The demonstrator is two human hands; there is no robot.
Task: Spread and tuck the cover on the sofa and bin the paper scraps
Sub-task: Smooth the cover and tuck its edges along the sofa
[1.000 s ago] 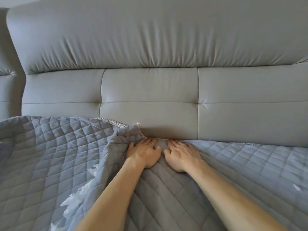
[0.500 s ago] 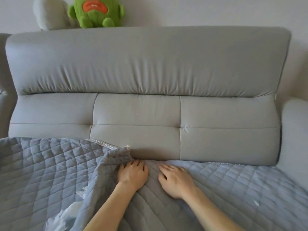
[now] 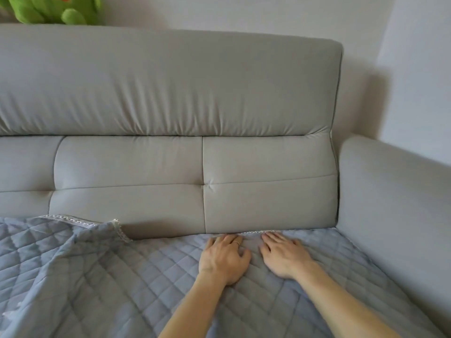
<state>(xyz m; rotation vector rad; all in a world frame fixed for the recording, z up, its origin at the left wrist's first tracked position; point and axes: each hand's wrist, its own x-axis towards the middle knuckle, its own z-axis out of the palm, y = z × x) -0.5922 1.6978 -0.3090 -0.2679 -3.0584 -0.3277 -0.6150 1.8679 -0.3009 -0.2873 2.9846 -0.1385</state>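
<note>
**Both hands flat on the quilted cover at the rear of the sofa seat.**
The left hand and right hand lay palm-down, side by side. Their fingers were straight and slightly spread, the tips pressing the cover's trimmed edge against the base of the backrest; neither gripped anything. Further left, the cover's edge stood rumpled and folded back.

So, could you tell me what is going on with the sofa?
A person is fitting a quilted blue-grey cover on the grey sofa. The left hand and the right hand press flat on it, close to the crease under the backrest. Further left, a lace-trimmed edge lies folded back, not yet tucked.
</note>
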